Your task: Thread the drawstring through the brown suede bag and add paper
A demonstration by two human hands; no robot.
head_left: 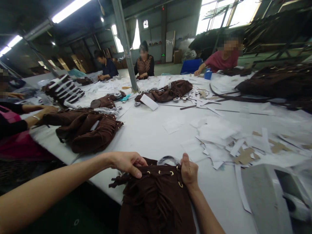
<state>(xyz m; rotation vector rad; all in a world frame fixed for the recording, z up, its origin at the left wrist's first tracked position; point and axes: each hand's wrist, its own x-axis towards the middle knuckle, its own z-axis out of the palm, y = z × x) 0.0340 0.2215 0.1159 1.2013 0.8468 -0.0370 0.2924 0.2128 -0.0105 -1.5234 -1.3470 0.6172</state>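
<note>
A dark brown fringed suede bag point(156, 198) with gold eyelets hangs over the near edge of the white table point(151, 130). My left hand point(128, 162) pinches the bag's top rim at its left corner. At the right corner my right hand point(188, 170) grips the rim, thumb up, beside a gold ring. A clear plastic loop point(168, 159) arches over the rim between the two hands.
Scraps of white paper and brown card point(234, 146) litter the table to the right. A heap of brown bags point(90, 128) lies at left by a co-worker's arms point(36, 117). More bags point(168, 91) and three seated people sit beyond. A steel post point(125, 45) rises mid-table. A grey moulded object point(270, 198) sits near right.
</note>
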